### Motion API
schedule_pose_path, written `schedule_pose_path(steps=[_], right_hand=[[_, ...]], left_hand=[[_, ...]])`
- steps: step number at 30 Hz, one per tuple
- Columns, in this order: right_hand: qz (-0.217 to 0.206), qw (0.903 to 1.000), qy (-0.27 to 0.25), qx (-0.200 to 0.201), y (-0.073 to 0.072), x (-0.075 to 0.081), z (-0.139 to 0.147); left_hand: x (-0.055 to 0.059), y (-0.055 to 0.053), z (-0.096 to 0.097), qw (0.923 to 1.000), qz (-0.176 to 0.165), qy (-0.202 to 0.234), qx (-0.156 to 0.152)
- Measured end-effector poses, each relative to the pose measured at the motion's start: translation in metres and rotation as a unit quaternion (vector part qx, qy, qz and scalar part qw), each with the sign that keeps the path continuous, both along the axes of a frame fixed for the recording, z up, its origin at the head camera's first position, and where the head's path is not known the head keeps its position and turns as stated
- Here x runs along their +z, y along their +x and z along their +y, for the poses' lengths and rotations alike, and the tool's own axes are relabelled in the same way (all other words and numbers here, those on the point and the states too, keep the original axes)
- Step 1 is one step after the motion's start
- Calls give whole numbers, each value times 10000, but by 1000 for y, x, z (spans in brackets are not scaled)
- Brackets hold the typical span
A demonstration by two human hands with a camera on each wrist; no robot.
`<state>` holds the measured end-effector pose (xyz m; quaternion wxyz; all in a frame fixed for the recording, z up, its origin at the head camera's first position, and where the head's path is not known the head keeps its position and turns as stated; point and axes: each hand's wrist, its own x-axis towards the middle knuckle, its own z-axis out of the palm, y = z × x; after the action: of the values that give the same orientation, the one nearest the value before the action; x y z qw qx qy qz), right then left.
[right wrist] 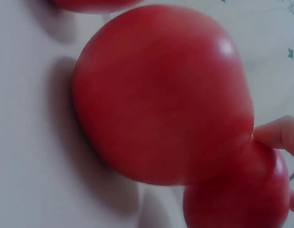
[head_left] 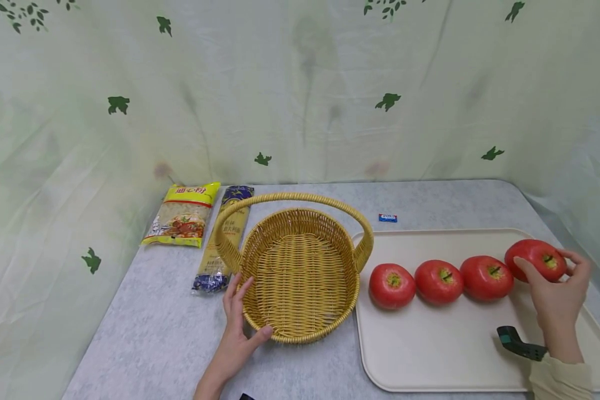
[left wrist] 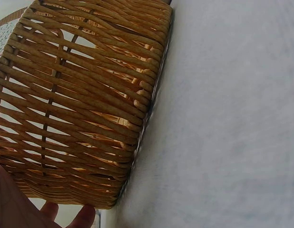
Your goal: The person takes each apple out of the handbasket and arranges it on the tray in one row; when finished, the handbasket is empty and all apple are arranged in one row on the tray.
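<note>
A round yellow wicker basket (head_left: 300, 286) with a tall handle stands mid-table. At its front left edge lies my left hand (head_left: 240, 339), fingers spread along the side and thumb by the front rim. The left wrist view shows the woven wall (left wrist: 75, 104) close up, with fingertips (left wrist: 84, 216) beside it. On the right, my right hand (head_left: 560, 294) grips the rightmost red apple (head_left: 535, 258) between thumb and fingers. More apples (head_left: 392, 286) sit in a row on the cream tray (head_left: 430, 355). In the right wrist view one apple (right wrist: 161, 95) partly covers another.
Left of the basket lie a yellow-edged food bag (head_left: 182, 215) and a long pasta packet (head_left: 225, 239), which the handle partly overlaps. A small blue-and-red wrapped item (head_left: 387, 218) is behind the tray. A pale leaf-patterned curtain (head_left: 290, 94) encloses the table's back and sides.
</note>
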<state>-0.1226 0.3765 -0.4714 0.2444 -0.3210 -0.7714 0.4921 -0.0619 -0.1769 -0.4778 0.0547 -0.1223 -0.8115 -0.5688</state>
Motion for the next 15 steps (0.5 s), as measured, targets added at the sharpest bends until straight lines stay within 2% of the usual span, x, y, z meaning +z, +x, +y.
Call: schedule_pose_path(steps=[5, 9, 15], right_hand=[[-362, 9992, -136, 34, 5, 15, -12], [-641, 9978, -105, 146, 7, 14, -11], [-840, 9962, 87, 206, 8, 13, -10]], left_hand=[[-1, -1, 0, 10000, -3, 29, -9], [0, -1, 0, 10000, 3, 56, -34], [2, 0, 1, 10000, 4, 35, -16]])
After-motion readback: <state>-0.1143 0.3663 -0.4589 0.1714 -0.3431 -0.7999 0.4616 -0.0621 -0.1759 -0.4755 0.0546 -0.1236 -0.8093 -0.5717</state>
